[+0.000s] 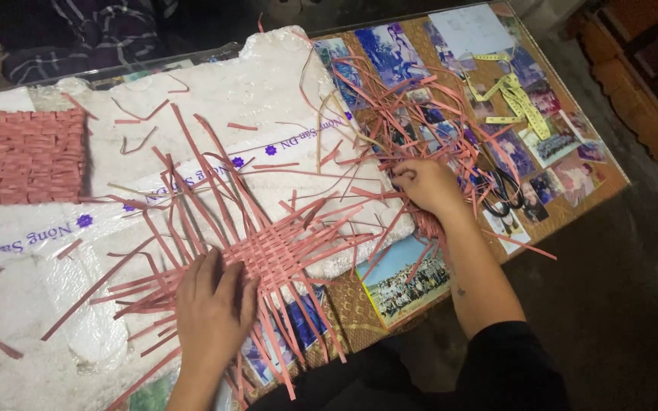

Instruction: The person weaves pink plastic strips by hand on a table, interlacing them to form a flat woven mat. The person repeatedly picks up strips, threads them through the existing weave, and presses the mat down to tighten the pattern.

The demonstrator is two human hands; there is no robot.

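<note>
- Left hand point(211, 308), near, lies flat with fingers spread wide on the half-woven pink strip mat point(268, 247) atop white foam board point(215, 106).
- Right hand point(428, 185), farther right, is closed around loose pink strips point(413, 106).
- Scissors point(506, 190) lie just beside it; a yellow tape measure point(515, 95) lies far right.
- A finished woven piece point(23, 156) sits far left.

pink woven mat point(276, 247) lying flat, loose pink strips point(413, 114) heaped

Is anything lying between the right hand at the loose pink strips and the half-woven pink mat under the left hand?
Nothing solid: only stray pink strips cross the white foam sheet between right hand and woven mat.
</note>
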